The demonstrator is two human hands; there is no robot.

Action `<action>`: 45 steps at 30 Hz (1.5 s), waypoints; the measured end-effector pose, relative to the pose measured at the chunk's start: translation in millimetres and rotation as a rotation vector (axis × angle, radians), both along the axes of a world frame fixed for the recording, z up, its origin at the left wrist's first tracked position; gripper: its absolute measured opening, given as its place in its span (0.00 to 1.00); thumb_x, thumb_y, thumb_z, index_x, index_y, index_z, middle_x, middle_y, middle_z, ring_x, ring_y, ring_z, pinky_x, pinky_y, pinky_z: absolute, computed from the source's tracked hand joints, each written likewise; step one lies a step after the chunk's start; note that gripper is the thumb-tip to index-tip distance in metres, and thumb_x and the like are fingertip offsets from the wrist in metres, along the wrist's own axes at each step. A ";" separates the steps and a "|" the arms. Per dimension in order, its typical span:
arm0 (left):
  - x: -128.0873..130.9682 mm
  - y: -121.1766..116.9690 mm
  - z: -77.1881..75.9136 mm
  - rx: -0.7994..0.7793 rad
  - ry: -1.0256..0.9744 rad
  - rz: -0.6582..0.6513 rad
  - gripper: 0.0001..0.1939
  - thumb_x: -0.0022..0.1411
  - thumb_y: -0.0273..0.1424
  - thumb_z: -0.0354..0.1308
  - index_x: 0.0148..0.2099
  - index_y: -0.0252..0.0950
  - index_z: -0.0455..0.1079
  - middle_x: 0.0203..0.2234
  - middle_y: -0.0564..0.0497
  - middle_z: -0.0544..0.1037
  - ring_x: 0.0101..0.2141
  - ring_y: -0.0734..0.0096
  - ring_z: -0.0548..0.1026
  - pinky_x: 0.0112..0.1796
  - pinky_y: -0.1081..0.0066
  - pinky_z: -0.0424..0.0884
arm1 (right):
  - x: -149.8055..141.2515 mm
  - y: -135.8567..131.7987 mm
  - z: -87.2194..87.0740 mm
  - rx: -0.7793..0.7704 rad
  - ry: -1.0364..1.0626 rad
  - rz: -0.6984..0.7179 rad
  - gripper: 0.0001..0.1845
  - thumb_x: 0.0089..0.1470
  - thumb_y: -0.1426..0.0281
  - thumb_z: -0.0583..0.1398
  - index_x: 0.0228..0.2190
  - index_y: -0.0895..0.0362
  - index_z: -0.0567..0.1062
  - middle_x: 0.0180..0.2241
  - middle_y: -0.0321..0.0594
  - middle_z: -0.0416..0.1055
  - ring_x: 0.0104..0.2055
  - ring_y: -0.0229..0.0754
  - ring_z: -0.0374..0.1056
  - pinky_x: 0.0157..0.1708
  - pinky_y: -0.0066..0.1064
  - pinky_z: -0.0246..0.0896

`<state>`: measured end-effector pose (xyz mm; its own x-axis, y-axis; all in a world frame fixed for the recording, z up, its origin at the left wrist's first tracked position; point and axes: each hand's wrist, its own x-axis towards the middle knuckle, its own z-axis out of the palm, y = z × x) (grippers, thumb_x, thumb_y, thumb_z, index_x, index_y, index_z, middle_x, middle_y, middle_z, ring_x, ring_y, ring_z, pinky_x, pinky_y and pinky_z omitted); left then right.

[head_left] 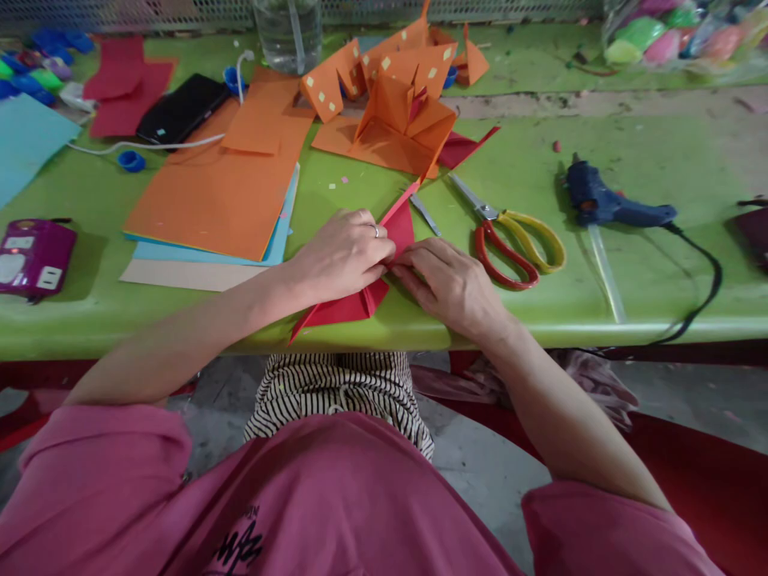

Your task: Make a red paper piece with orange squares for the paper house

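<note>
A folded piece of red paper (348,308) lies at the table's front edge, with creased flaps pointing left and up. My left hand (345,252), a ring on one finger, presses over its middle with fingers closed on it. From the other side my right hand (450,284) pinches the same paper, its fingertips meeting those of the left. The part of the paper under both hands is hidden. Just beyond lies a small metal blade (425,214). Scissors (510,240) with one red and one yellow handle rest to the right of my right hand.
Folded orange paper shapes (399,120) stand at the back. Orange sheets (210,200) are stacked over blue and beige ones at left, near a black phone (189,108). A blue glue gun (618,200) with its cord lies right. A purple power socket (39,256) sits far left.
</note>
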<state>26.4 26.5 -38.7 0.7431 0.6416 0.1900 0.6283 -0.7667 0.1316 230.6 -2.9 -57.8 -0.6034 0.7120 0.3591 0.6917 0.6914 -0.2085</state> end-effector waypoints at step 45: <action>-22.3 17.8 9.5 -0.202 -0.175 -0.039 0.18 0.66 0.22 0.46 0.42 0.39 0.78 0.43 0.50 0.78 0.48 0.59 0.74 0.58 0.46 0.62 | -11.7 3.9 19.7 -0.485 0.047 -0.373 0.07 0.53 0.67 0.61 0.31 0.57 0.78 0.33 0.40 0.75 0.30 0.40 0.67 0.30 0.31 0.56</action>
